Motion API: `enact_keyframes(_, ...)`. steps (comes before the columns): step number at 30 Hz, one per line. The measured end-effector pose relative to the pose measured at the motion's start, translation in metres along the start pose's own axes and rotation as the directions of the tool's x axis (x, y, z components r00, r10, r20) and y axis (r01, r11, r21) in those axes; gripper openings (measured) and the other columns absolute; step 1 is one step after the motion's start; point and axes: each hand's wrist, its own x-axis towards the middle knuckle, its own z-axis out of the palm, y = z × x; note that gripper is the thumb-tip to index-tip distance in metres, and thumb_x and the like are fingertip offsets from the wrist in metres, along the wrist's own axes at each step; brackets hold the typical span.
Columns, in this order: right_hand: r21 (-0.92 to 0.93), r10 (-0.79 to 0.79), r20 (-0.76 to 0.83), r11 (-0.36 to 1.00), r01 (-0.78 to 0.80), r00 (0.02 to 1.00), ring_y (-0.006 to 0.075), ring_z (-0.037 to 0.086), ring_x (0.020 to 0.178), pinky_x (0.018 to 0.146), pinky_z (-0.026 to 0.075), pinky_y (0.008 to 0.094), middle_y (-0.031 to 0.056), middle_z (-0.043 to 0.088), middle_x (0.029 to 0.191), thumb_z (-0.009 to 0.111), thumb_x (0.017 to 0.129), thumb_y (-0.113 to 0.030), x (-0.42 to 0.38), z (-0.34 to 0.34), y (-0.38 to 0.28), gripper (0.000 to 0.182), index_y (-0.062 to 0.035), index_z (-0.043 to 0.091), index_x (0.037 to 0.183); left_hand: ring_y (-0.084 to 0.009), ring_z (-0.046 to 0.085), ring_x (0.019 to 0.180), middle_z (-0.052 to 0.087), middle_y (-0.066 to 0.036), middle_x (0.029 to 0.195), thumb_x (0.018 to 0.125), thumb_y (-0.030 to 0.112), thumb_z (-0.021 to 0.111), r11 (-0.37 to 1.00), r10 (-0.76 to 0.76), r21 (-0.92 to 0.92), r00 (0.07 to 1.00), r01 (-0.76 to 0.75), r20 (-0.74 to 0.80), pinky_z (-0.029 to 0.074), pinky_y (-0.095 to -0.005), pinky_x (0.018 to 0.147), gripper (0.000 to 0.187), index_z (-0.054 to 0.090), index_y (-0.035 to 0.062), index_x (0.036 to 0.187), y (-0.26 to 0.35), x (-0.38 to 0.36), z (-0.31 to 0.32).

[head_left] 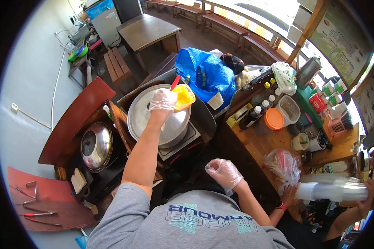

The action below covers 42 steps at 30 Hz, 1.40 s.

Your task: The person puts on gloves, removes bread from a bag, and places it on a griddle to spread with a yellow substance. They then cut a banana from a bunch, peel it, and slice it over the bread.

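My left hand (pixel 163 101), in a clear plastic glove, reaches over the silver lid (pixel 143 118) of a large pot. Its fingers are bent together against the edge of a tub of yellow spread (pixel 184 97) and beside a red handle (pixel 175 82) that sticks up there. What they grip, if anything, is hidden. My right hand (pixel 225 173), also gloved, hangs in front of the grey shirt (pixel 203 216). Its fingers are curled in; whether they hold anything cannot be seen.
A domed pan lid (pixel 96 146) and bread slices (pixel 78 180) lie left. Right, a wooden counter (pixel 253 145) bears bottles (pixel 255 112) and an orange-lidded tub (pixel 274 119). Another person's hand (pixel 289 194) is near stacked plastic cups (pixel 332 191). Behind the pot is a blue bag (pixel 203 74).
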Motion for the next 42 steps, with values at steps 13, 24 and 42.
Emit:
enact_keyframes(13,0.155,-0.723,-0.225,0.635,0.757,0.653,0.0352,0.044,0.146,0.121,0.037,0.0437,0.0213,0.046,0.155,0.104,0.057,-0.019,0.086,-0.008,-0.058,0.139,-0.0060,0.017,0.165,-0.0311,0.068,0.064,0.069,-0.024,0.074,0.093,0.013,0.067,0.899,0.106,-0.430,0.994,-0.078,0.040,0.054,-0.0393,0.064,0.022,0.071,-0.0082,0.091,0.043,-0.188,-0.130)
enact_keyframes(24,0.073,-0.806,-0.313,0.506,0.859,0.502,0.0279,0.059,0.129,0.109,0.049,0.0390,0.0149,0.053,0.142,0.105,0.059,-0.022,0.063,0.083,-0.117,0.115,-0.0088,0.037,0.150,-0.0162,0.061,0.073,0.068,-0.010,0.085,0.101,0.019,0.068,0.851,-0.061,-0.507,0.984,0.138,0.165,0.052,-0.0292,0.073,0.024,0.062,-0.0006,0.114,-0.018,-0.289,-0.237)
enact_keyframes(42,0.155,-0.857,-0.202,0.450,0.879,0.474,0.0263,0.057,0.130,0.112,0.047,0.0379,0.0128,0.049,0.144,0.101,0.066,-0.014,0.046,0.336,-0.238,0.105,-0.0128,0.039,0.151,-0.0322,0.074,0.085,0.072,-0.018,0.098,0.087,0.038,0.081,0.993,0.101,0.047,0.987,-0.108,0.124,0.063,-0.0384,0.075,0.049,0.070,-0.0022,0.112,-0.211,-0.400,-0.299)
